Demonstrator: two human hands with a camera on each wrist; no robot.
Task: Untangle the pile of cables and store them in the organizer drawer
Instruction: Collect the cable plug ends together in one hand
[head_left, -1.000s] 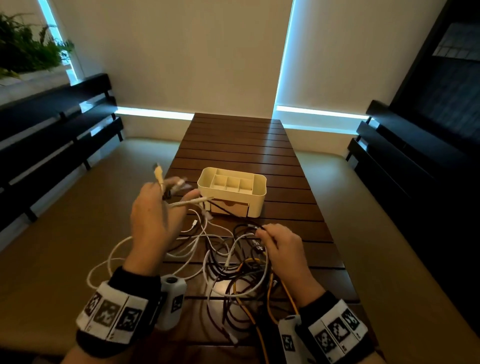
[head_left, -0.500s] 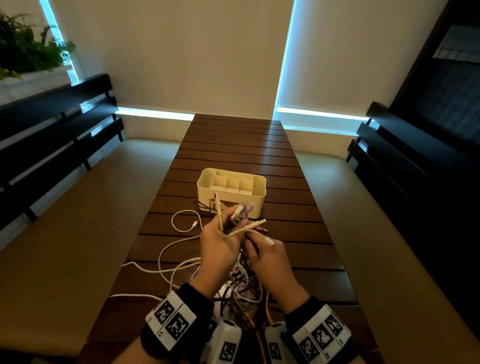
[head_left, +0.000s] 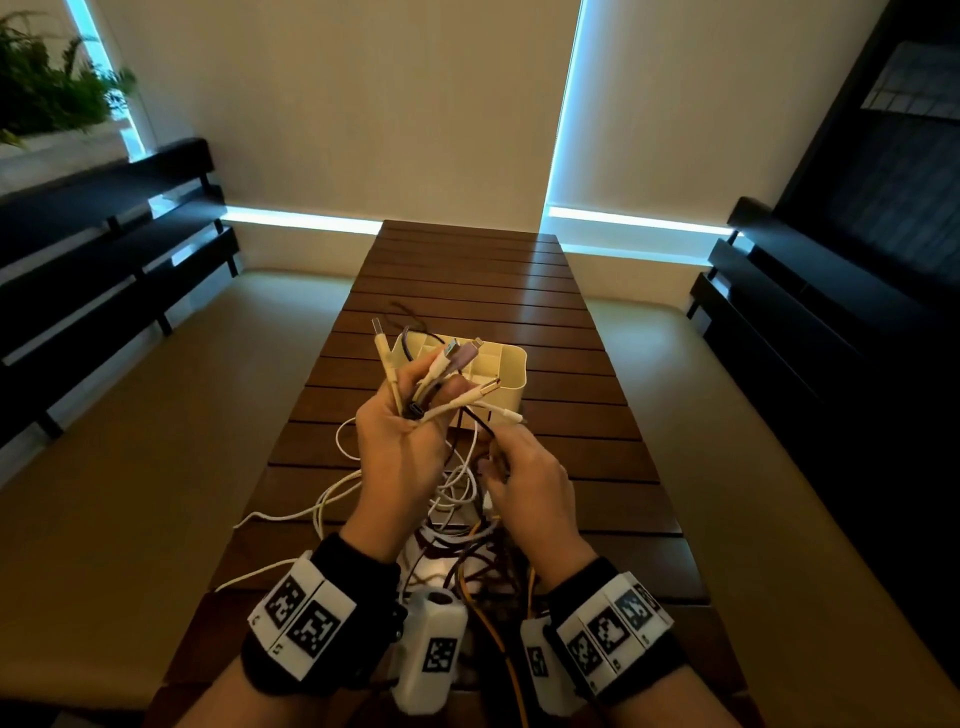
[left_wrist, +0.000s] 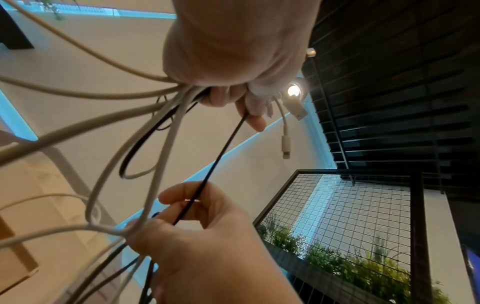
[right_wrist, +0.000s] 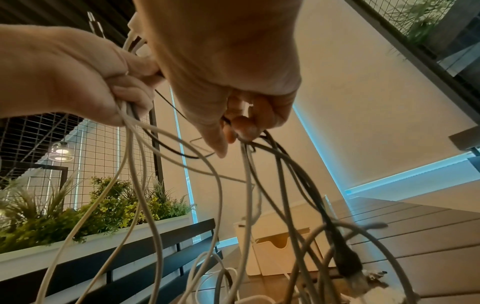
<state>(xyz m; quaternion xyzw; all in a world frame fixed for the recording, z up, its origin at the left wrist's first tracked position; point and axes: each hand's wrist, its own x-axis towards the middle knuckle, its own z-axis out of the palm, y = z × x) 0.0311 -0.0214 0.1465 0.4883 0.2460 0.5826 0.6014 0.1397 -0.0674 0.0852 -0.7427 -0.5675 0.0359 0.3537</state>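
Gripping the plug ends in my left hand (head_left: 402, 454) keeps them sorted, so my right hand (head_left: 524, 488) pinches one black cable (left_wrist: 218, 158) to pull it free. Beyond both waits the organizer (head_left: 511, 382); below hangs the pile (head_left: 457, 551).

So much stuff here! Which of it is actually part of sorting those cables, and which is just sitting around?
Part of the job:
- cables, bunched in the left hand
- thin black cable, pinched by the right hand
- cream organizer
- table, which carries it all

Just sitting around:
- benches
- plants
- blinds
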